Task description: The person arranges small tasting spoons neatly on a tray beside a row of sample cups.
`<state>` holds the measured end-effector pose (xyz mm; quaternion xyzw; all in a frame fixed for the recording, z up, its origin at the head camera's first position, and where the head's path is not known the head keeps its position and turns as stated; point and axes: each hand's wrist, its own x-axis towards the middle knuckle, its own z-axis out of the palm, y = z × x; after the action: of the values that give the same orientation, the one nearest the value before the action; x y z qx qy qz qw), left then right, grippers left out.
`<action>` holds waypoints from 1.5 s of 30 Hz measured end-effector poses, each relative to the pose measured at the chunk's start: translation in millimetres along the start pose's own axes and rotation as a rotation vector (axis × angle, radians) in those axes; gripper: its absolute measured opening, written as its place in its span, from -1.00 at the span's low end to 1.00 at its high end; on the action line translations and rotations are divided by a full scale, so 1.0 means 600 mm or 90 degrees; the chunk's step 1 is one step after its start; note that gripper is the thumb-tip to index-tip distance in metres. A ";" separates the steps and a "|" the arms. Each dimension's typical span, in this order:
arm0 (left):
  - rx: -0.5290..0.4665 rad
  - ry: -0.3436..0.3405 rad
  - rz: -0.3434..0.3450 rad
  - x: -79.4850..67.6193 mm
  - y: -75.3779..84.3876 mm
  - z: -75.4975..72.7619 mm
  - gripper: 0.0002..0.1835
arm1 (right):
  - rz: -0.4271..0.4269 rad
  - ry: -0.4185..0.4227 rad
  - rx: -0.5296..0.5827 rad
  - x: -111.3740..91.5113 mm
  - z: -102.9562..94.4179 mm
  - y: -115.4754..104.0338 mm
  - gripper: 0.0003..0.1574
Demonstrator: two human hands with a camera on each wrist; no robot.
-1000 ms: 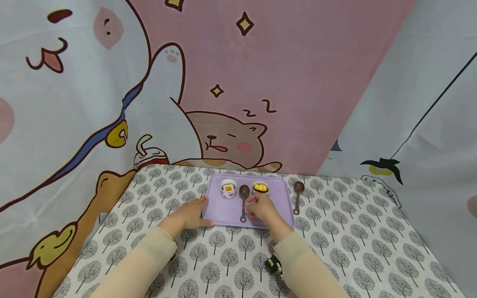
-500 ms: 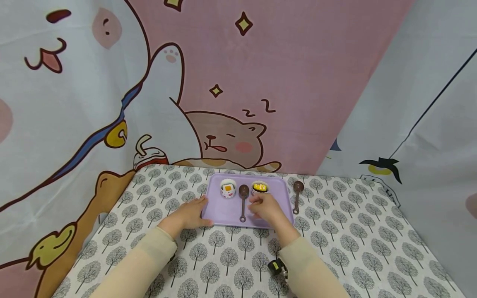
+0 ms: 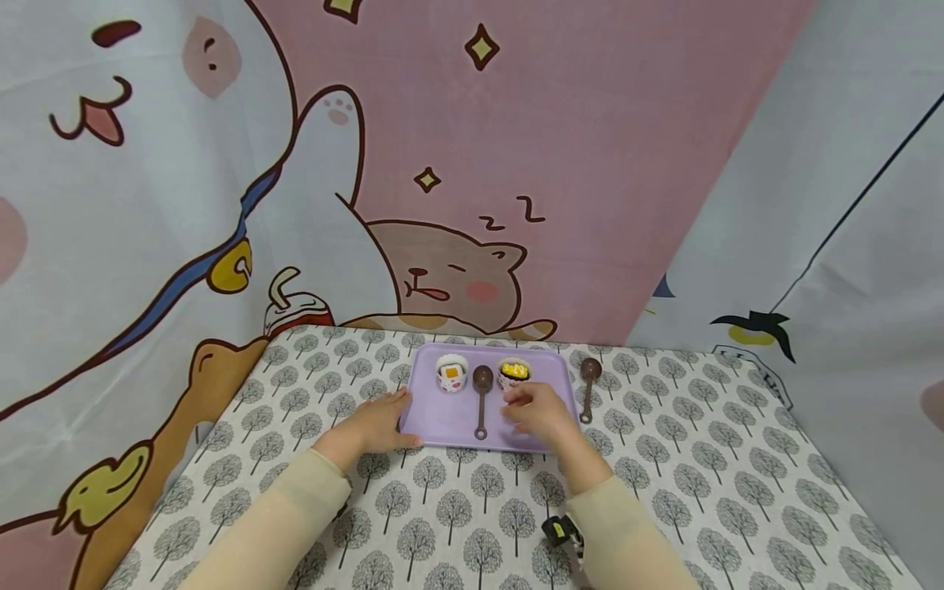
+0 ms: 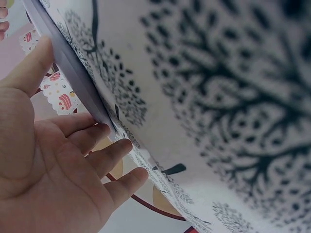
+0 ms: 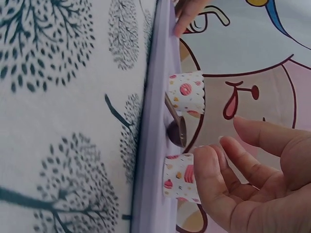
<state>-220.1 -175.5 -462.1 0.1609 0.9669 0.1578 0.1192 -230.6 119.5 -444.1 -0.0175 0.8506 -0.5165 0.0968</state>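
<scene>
A lilac tray (image 3: 442,422) lies on the cloth, and my left hand (image 3: 378,422) rests at its left end. In the left wrist view the fingers of the left hand (image 4: 63,160) are spread along the tray's rim. On the tray a brown spoon (image 3: 482,406) lies between two printed paper cups, one with a white and orange filling (image 3: 451,374), the other with a yellow and black filling (image 3: 514,372). My right hand (image 3: 544,414) hovers over the tray's right part, near the yellow cup. Its fingers (image 5: 209,165) are loosely bent with nothing between them.
A second brown spoon (image 3: 589,385) lies on the cloth to the right of the tray. The tree-print tablecloth (image 3: 457,524) reaches back to a cartoon-printed fabric wall (image 3: 590,164). A small black device (image 3: 558,530) sits at the right wrist.
My right hand has drawn away from beside the spoon's handle on the tray, moving to the right with its fingers loosening. The left hand and the tray have stayed put.
</scene>
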 end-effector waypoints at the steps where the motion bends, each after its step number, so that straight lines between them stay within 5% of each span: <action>1: 0.001 0.001 0.000 0.001 -0.001 0.000 0.01 | -0.005 0.000 -0.005 -0.002 -0.003 0.000 -0.67; 24: 0.008 -0.007 -0.002 0.004 -0.006 0.002 0.02 | -0.059 -0.056 -0.028 -0.029 -0.079 -0.001 -0.62; 45: 0.003 -0.008 0.000 0.006 -0.006 0.005 0.02 | -0.056 0.049 -0.036 -0.019 -0.136 0.032 -0.68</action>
<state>-223.5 -176.6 -466.7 0.1624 0.9665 0.1542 0.1252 -232.9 201.6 -422.7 -0.0376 0.8664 -0.4962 0.0410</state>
